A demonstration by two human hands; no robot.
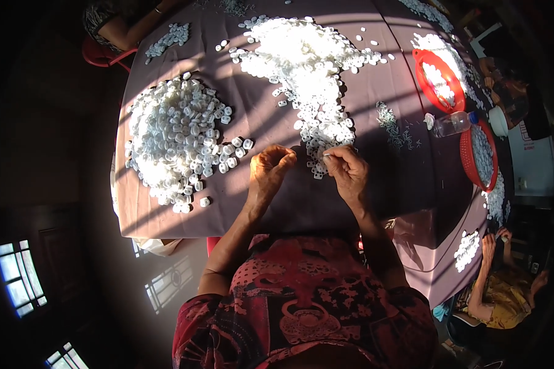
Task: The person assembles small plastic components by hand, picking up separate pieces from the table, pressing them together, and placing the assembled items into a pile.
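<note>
My left hand [269, 169] is curled above the mauve tablecloth [375, 203], fingers bent toward the palm; whether it holds a piece I cannot tell. My right hand [346, 167] pinches a small white plastic piece [326, 156] between thumb and fingertips, at the near tip of a long heap of flat white pieces [308, 67]. A second heap of rounder white ring-like pieces [178, 135] lies to my left, about a hand's width from the left hand.
Two red round baskets [440, 77] [479, 157] with white pieces stand at the right, a clear plastic bottle [452, 123] lying between them. Other people sit at the far left [120, 21], the right [514, 98] and the lower right [495, 289]. Smaller white piles lie near them.
</note>
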